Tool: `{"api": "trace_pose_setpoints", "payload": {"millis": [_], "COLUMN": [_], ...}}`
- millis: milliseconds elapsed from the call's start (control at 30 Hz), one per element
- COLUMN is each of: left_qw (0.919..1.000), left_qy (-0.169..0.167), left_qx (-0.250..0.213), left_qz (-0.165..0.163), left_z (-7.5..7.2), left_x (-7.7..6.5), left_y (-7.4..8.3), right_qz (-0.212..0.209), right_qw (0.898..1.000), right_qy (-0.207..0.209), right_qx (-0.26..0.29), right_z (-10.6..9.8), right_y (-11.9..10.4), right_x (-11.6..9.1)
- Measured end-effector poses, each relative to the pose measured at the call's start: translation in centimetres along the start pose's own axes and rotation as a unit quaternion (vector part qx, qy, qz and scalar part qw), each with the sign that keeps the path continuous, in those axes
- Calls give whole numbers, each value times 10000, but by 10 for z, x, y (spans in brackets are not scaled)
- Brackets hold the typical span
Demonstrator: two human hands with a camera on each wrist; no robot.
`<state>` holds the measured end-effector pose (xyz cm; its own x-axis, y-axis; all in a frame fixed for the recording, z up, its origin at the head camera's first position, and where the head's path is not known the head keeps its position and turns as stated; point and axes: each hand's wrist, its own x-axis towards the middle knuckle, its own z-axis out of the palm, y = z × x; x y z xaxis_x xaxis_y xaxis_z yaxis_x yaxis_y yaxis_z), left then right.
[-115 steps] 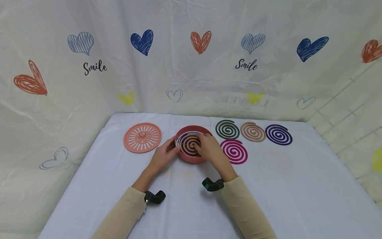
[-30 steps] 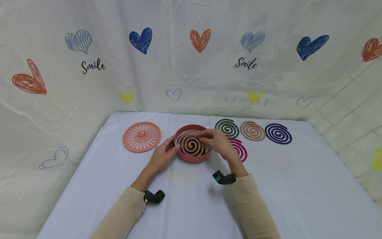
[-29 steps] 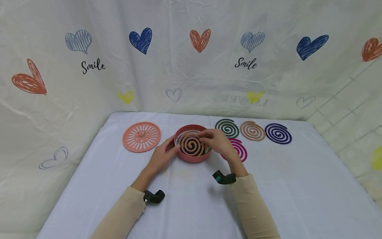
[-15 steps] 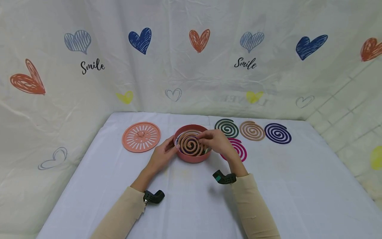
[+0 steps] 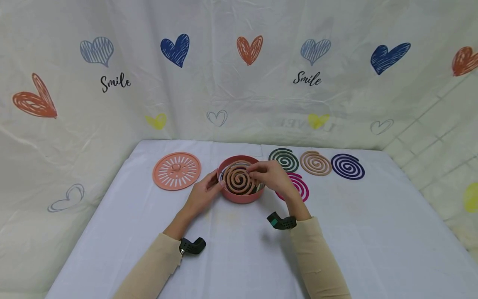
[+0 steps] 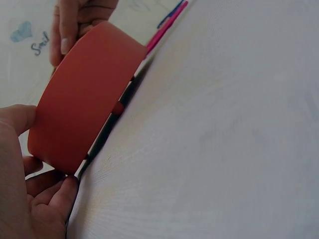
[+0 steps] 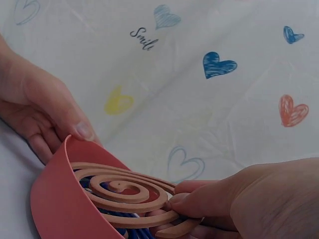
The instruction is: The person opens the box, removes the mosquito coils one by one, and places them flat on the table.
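Note:
A round terracotta-red mosquito coil holder (image 5: 240, 199) stands near the middle of the table, its lid off. My left hand (image 5: 203, 193) grips its left side, thumb at the rim and fingers along the wall and underneath in the left wrist view. With thumb and fingers, my right hand (image 5: 272, 176) pinches the outer end of a tan mosquito coil (image 7: 118, 186) at the right rim. This coil is tilted, its far part inside the holder and its near end raised. Beneath it, parts of a blue coil (image 7: 134, 221) show; whatever lies deeper is hidden.
The slotted peach lid (image 5: 177, 167) lies to the left of the holder. On the right lie a green coil (image 5: 278, 152), a tan coil (image 5: 313, 153), a dark blue coil (image 5: 358, 174) and a pink coil (image 5: 307, 193), partly behind my right hand. A printed curtain (image 5: 231, 91) stands behind the table.
From reaching inside the holder, my right hand has drawn back to the right, raising the tan coil's edge. Over the last second the coil has shifted slightly; my left hand stays put.

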<state>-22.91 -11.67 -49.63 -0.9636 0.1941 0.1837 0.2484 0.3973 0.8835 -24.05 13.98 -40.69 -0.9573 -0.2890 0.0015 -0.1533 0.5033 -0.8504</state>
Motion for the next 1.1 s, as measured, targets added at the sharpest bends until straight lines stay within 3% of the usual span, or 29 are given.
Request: {"api": "trace_pose_setpoints", "payload": {"millis": [467, 733, 1100], "left_qw": [9999, 10000, 9999], "left_qy": [15, 31, 31], "left_qx": [-140, -58, -98], "left_qz": [22, -17, -14], "left_z": [1, 0, 0], "left_x": [0, 1, 1], "left_y": [2, 3, 2], "right_qz": [187, -8, 83], "right_qw": [9992, 9978, 9956], "right_qy": [340, 538, 736], "right_qx": [108, 389, 569], "right_z": [-13, -21, -27], "right_y": [1, 5, 6], "right_x": [-2, -3, -5]}}
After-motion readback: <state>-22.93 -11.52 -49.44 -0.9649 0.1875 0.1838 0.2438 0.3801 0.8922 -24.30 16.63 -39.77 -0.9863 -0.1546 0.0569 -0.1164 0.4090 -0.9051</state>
